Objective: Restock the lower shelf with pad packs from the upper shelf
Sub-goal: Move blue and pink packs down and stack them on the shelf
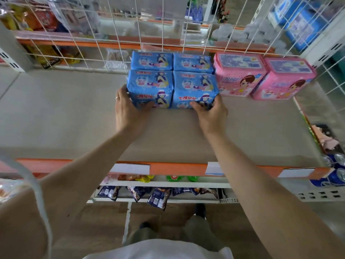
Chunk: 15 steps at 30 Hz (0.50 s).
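Note:
Several blue pad packs stand in two rows on the beige shelf [74,116]. My left hand [127,107] grips the front left blue pack [151,86], fingers round its left side and thumb on its front. My right hand [211,111] grips the front right blue pack [195,86] at its lower right corner. Two more blue packs [171,61] stand behind them against the wire grid. Two pink pad packs [261,77] stand to the right of the blue ones.
A white wire grid [140,34] backs the shelf. An orange strip [177,169] with white labels marks its front edge. Snack bags [158,197] hang on lower shelves beneath. Blue cans [334,169] sit at the right. The shelf's left half is bare.

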### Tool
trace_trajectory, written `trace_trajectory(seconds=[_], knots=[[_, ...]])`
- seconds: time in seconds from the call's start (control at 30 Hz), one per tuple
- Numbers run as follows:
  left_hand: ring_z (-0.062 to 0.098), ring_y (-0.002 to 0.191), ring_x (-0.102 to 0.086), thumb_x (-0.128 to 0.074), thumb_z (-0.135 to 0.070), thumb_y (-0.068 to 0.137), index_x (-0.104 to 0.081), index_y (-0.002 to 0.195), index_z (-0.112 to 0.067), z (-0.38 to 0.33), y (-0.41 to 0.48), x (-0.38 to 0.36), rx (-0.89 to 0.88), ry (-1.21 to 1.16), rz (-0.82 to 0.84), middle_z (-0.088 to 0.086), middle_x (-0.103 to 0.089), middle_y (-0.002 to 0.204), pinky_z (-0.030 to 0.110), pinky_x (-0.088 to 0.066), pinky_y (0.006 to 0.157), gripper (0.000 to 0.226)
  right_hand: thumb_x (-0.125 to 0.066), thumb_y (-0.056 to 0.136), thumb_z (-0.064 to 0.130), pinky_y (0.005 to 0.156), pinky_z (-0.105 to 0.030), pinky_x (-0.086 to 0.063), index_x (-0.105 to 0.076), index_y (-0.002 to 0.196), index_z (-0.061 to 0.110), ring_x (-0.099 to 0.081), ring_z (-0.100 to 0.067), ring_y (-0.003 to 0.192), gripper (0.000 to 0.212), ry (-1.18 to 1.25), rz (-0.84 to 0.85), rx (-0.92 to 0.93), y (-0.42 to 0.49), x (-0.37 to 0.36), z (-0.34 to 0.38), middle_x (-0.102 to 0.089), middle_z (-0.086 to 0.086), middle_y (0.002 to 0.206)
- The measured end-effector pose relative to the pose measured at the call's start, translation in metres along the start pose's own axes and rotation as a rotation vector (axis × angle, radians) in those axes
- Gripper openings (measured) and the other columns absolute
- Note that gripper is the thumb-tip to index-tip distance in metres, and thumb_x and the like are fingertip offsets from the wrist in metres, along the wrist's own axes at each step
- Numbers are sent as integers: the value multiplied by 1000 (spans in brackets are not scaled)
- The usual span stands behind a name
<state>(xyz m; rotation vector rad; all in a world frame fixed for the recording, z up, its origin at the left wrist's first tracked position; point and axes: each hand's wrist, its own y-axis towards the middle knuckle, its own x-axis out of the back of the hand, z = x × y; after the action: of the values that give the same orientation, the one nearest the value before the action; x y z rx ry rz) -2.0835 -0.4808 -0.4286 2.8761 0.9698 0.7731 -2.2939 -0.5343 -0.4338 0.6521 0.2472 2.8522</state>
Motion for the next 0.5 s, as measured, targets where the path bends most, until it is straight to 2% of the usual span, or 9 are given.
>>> trace_trajectory(seconds=[0.1,0.37,0.43,0.5], knots=[[20,111,-55,-86,-35,73,-49,130,-14,3,2,-1,-11,10,-15,-7,-47,116,41,-50,95,72,-78,66,43,84,-42,-57,-62,117,19,-70,-14,96,59,19,5,-8,3,0,0,-73,5,104],[24,112,-54,-84,-32,76,-49,127,-12,2,0,-2,-30,32,-13,4,-54,121,43,-49,94,65,-84,68,35,89,-40,-56,-61,120,18,-69,-14,98,59,41,40,-25,4,1,-5,-70,7,103],[24,113,-54,-83,-32,76,-48,128,-13,0,-3,0,-13,35,-5,1,-52,121,44,-49,96,66,-87,69,26,91,-36,-55,-59,124,15,-67,-12,99,62,33,71,-36,2,6,-2,-68,7,105],[22,116,-53,-85,-33,74,-43,135,-16,0,-6,4,5,15,26,2,-49,128,44,-49,99,75,-89,67,20,89,-19,-52,-53,131,13,-64,-10,100,73,30,125,-44,-2,14,4,-66,7,108]])
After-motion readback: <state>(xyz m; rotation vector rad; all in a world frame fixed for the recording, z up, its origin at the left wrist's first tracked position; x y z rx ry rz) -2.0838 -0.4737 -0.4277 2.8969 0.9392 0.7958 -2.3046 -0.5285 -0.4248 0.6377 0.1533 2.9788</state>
